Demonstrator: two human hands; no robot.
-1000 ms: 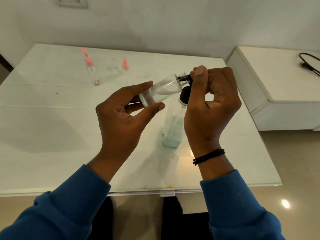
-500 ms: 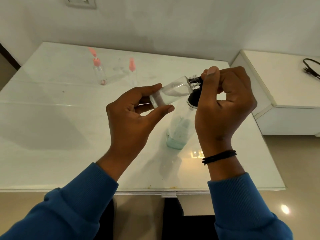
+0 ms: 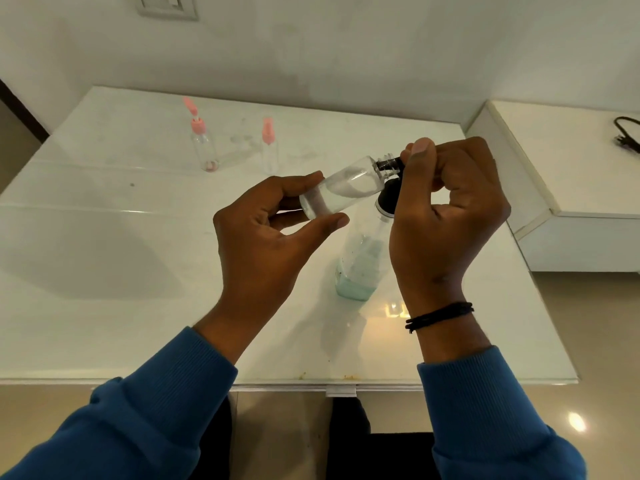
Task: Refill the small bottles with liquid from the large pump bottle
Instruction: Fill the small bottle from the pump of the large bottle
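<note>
My left hand [image 3: 263, 244] holds a small clear bottle [image 3: 346, 188] by its base, tilted with its open neck up to the right. The large pump bottle [image 3: 360, 268] stands on the table below it, with blue-green liquid in its bottom. My right hand [image 3: 446, 216] is curled round the black pump head [image 3: 388, 195], thumb up beside the small bottle's neck. The black spout meets that neck. Some whitish liquid lies in the small bottle. My right hand hides most of the pump top.
Two small clear bottles with pink pump tops [image 3: 204, 147] [image 3: 269, 150] stand at the back of the white glass table [image 3: 104, 271]. A white cabinet [image 3: 571, 174] with a black cable [image 3: 627, 133] sits to the right. The table's front edge is close to me.
Both hands keep the same hold on the small bottle and the pump head. Only the view has shifted a little, so everything sits slightly further right in the frame.
</note>
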